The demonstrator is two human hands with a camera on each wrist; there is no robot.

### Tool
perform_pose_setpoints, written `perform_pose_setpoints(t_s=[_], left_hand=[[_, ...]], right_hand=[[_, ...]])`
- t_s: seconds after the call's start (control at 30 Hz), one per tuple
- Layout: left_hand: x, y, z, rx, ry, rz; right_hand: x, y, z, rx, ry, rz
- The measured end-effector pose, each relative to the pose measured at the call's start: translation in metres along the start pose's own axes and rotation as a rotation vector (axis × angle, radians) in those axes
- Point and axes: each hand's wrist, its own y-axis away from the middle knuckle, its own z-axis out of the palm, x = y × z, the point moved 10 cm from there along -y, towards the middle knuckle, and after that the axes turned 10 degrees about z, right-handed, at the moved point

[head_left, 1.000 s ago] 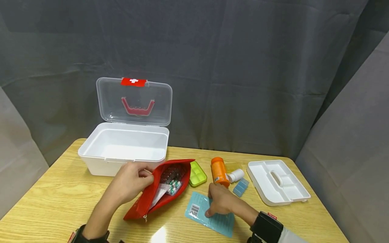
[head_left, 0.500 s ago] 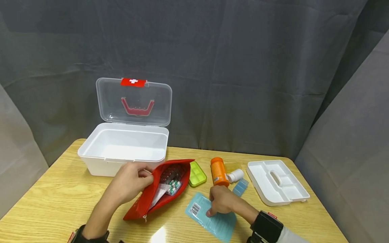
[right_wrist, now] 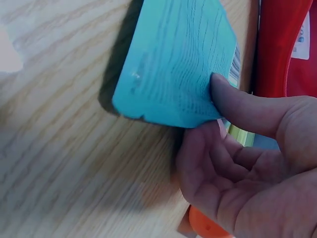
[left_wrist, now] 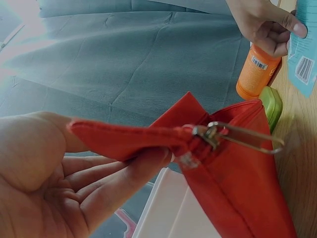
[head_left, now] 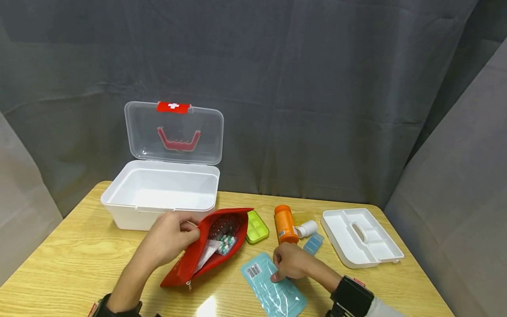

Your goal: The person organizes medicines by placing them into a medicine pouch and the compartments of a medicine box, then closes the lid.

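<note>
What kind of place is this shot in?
Probably a staged recording setup: a creased, dark-grey fabric backdrop hangs behind a light wood-grain table, and a black, boxy device is strapped to the right wrist. The wider room isn't visible.

pouch [head_left: 200, 246] is red; packet [head_left: 275, 290] light blue, black-and-white barcode [head_left: 253, 270]; bottle [head_left: 285, 223] orange; tabletop [head_left: 79, 264] shows yellowish wood grain.

A white box [head_left: 132, 218] stands on the wooden table [head_left: 59, 259], its clear lid [head_left: 146, 132] raised, with a red handle [head_left: 179, 145]. To its right come a lime-green pill case [head_left: 258, 227], an orange bottle [head_left: 286, 223], a white bottle [head_left: 307, 229], a blue pill box [head_left: 314, 243] and a divided white tray [head_left: 339, 226]. Dark grey cloth [head_left: 253, 79] hangs behind.
</note>
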Motion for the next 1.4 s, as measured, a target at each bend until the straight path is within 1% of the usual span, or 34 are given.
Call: perform_pose_setpoints(t_s=[0.2,0.4,0.53,0.83,1.03,1.17,1.27,1.4], left_hand=[[0.000,0.000,0.000,0.001,-0.004,0.006],[0.001,0.000,-0.001,0.002,-0.010,0.010],[0.001,0.000,-0.001,0.003,-0.008,0.008],[0.000,0.000,0.000,0.000,-0.001,0.000],[0.001,-0.001,0.000,0.001,-0.010,0.008],[0.001,-0.001,0.000,0.001,-0.010,0.004],[0.001,-0.001,0.000,0.000,-0.011,0.003],[0.001,-0.001,0.000,-0.001,-0.011,0.003]], right_hand=[[0.002,0.006,-0.001,-0.055,-0.137,0.015],[0.003,0.007,-0.001,-0.136,-0.282,0.037],[0.002,0.007,-0.002,-0.165,-0.360,0.021],[0.002,0.010,0.000,-0.220,-0.469,0.033],[0.000,0.011,-0.005,-0.187,-0.495,0.029],[-0.001,0.011,-0.007,-0.168,-0.535,0.027],[-0.002,0.011,-0.006,-0.174,-0.567,0.021],[-0.002,0.012,-0.004,-0.197,-0.575,0.024]])
